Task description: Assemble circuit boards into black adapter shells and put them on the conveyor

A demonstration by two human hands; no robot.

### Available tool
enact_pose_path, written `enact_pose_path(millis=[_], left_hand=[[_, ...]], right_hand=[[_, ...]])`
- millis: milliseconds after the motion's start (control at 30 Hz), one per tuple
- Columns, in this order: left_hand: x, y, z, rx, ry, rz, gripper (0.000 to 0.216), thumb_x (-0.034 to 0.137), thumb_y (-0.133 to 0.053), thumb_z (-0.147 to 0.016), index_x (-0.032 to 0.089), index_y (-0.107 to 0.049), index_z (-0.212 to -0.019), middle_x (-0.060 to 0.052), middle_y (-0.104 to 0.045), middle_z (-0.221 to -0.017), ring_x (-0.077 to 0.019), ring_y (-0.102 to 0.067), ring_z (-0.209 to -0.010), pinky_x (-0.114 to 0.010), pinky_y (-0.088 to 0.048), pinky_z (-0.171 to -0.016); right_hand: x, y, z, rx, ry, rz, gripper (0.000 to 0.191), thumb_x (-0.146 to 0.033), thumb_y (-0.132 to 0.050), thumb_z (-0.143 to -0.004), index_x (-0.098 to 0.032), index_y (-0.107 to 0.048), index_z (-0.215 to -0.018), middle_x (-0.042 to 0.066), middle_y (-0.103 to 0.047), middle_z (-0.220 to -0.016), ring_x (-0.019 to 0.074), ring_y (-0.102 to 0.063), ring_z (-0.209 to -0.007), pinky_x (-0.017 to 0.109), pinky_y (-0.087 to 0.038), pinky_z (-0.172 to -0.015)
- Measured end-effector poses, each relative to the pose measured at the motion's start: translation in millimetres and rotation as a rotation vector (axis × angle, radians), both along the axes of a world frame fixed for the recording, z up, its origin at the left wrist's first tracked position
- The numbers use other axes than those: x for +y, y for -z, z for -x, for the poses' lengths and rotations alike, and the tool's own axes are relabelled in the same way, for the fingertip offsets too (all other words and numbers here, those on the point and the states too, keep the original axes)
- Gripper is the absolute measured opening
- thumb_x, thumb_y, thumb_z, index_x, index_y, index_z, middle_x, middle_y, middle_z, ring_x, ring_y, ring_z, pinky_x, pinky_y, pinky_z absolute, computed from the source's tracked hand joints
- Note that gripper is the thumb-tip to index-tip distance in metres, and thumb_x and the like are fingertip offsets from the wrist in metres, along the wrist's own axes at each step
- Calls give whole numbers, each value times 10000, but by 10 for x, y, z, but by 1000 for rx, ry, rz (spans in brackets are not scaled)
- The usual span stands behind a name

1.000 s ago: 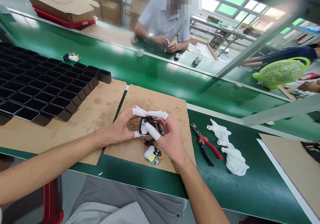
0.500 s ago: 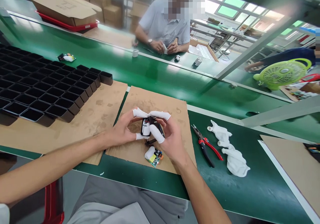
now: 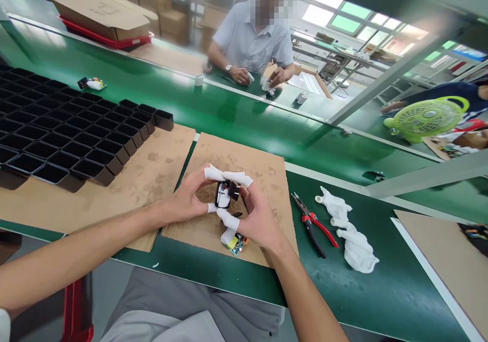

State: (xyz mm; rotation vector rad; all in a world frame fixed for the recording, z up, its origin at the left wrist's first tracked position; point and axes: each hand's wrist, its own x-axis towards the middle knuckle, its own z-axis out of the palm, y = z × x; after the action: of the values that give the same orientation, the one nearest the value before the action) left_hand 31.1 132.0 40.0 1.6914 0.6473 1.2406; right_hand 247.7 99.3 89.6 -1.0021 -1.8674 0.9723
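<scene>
Between finger and thumb, my left hand [image 3: 190,197] grips a small black plastic case [image 3: 217,194] with a white part and thin wires inside. My right hand [image 3: 253,210] is closed on the same case from the other side, its fingertips at the top and thumb at the bottom. A black blocky piece [image 3: 234,190] sticks out of the case's open end. White covers wrap several of my fingertips. Just below my right thumb, a small circuit board [image 3: 237,244] with a yellow component lies on the cardboard sheet [image 3: 263,172].
Rows of black open boxes [image 3: 72,144] stand at left. Red-handled pliers [image 3: 313,224] and crumpled white gloves [image 3: 356,240] lie to the right. Across the bench sit a co-worker [image 3: 251,42] and a green fan [image 3: 430,116]. A slanted metal post [image 3: 366,95] rises behind.
My right thumb has moved down and left to the case's lower edge, uncovering the black blocky piece. Across the bench, the co-worker's hands have moved apart.
</scene>
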Motion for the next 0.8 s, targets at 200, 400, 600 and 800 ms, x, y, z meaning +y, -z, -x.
enact_pose_path(millis=[200,400,600,800], left_hand=[[3,-4,6,-2,2,-6,448,100,-810,-845,225,-662,-1250,-51,-623,-1180,-238,-688,-1169,-483,-651,-1143],[6,0,-17,-27,-5,2,478,78,-809,-816,222,-666,-1249,-52,-642,-1190,-238,-696,-1183,-481,-647,-1167],[-5,-47,-26,-49,-3,20,521,89,-831,-807,226,-664,-1281,-59,-678,-1239,-251,-726,-1243,-497,-629,-1217],[-10,-71,-18,-35,-8,69,532,109,-861,-791,220,-677,-1278,-71,-709,-1286,-280,-740,-1258,-513,-633,-1205]], right_hand=[[10,17,0,13,-8,-33,764,-110,-809,-861,-401,-641,-1547,52,-699,-1405,290,-678,-1347,512,-586,-1211],[19,41,-3,-3,5,-44,714,-146,-799,-891,-379,-635,-1546,66,-686,-1422,291,-684,-1351,495,-605,-1186],[28,38,-9,30,-9,-24,719,-169,-844,-882,-368,-627,-1538,66,-675,-1468,287,-676,-1386,482,-601,-1207],[12,49,-26,-9,-8,-31,703,-172,-827,-924,-384,-605,-1556,62,-675,-1512,285,-694,-1383,466,-603,-1192]])
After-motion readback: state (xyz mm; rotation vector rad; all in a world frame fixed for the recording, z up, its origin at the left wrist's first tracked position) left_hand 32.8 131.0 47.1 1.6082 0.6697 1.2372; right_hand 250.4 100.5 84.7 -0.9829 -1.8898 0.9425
